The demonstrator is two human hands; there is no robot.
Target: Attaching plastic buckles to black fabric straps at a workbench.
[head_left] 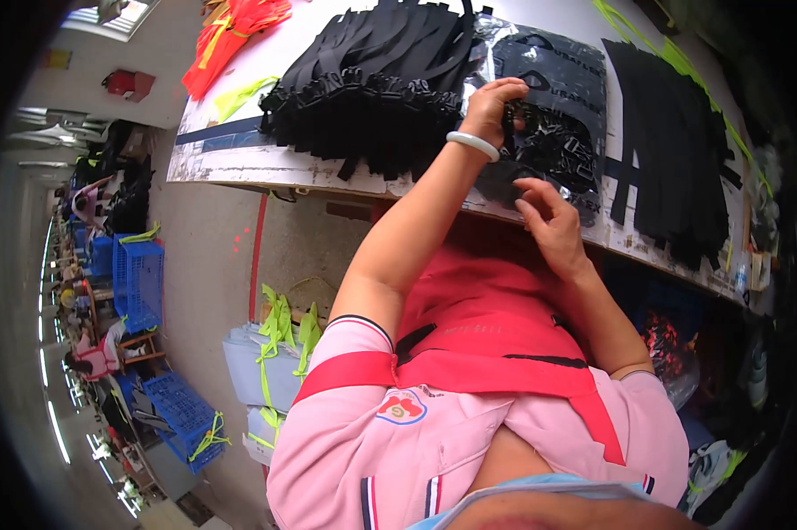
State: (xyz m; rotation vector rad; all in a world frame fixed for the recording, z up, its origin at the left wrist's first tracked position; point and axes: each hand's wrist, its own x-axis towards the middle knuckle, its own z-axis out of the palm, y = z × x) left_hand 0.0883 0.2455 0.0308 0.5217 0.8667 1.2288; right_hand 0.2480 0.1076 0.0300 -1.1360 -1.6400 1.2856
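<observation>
My left hand [494,108], with a pale bangle at its wrist, is closed over the table's front part. Its curled fingers grip a small black piece that looks like a plastic buckle, partly hidden by the hand. Beneath and beside it, a heap of loose black buckles [568,152] lies on a clear printed plastic bag [584,66]. My right hand [553,228] hovers at the table edge just below the heap, thumb and bent fingers apart, with nothing visible in them. To the left lies a thick pile of black straps [389,44], with buckles along the ends nearer me.
On the right are more flat black straps [668,141] and yellow-green cord [672,53]. An orange-red garment [230,40] lies at the table's far left. Blue crates [139,281] stand on the floor leftwards, beyond grey bundles [261,362] with yellow-green ties. Other people sit farther off.
</observation>
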